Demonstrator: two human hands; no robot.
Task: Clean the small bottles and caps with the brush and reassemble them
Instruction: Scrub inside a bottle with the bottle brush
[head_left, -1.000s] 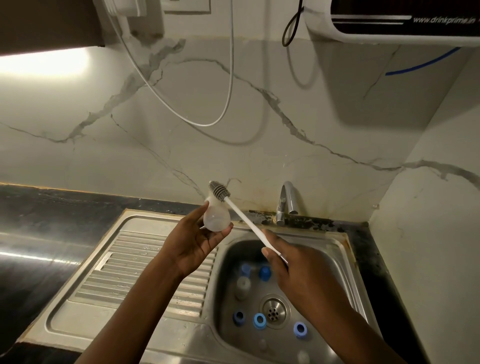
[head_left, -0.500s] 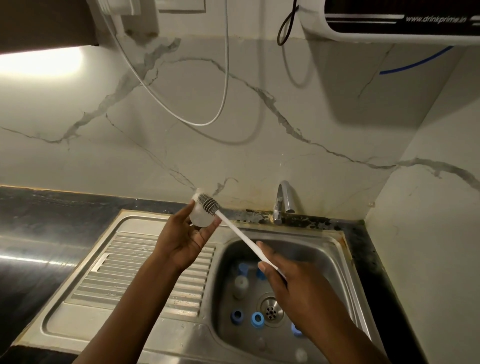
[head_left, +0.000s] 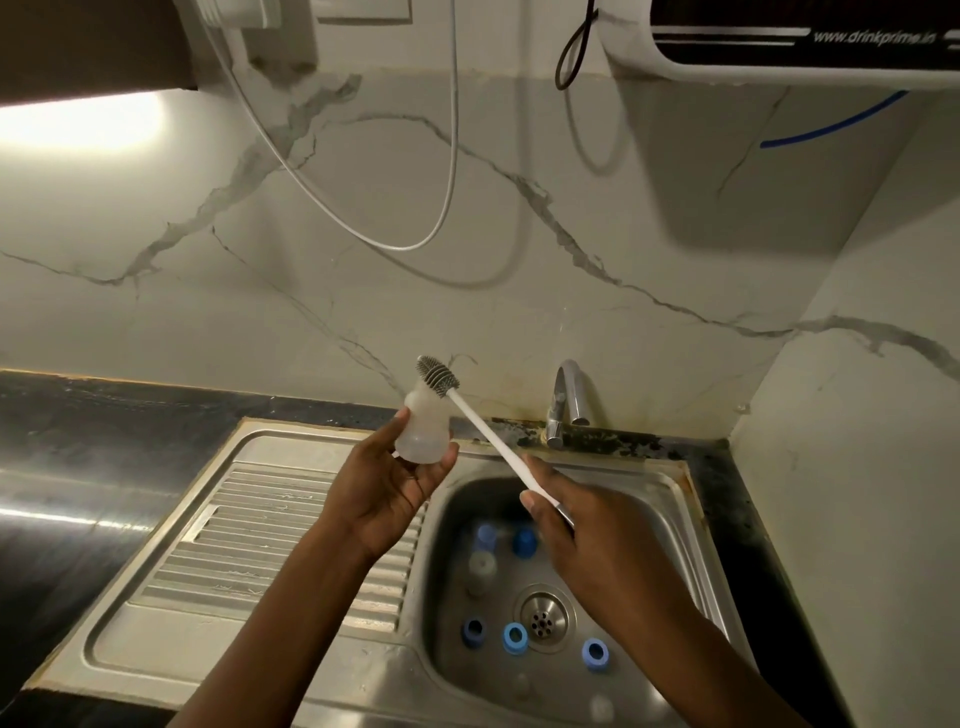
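Head view: blue caps (head_left: 514, 638) and other bottles (head_left: 482, 569) lie loose on sink (head_left: 693, 519) floor, round drain. Our right hand (head_left: 587, 525) curls round brush (head_left: 488, 434) handle end. Our left hand (head_left: 395, 488) clasps small bottle (head_left: 421, 431) at wide lower body, above basin's left rim, with bristles at its mouth. We judge bottle light, thin-walled, wet-slick: hold low, squeeze gently.

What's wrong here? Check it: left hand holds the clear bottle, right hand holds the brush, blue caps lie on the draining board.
The caps' place is wrong: the head view shows the blue caps lying in the sink basin, not on the draining board. The left hand does hold the clear bottle, the right hand the brush.
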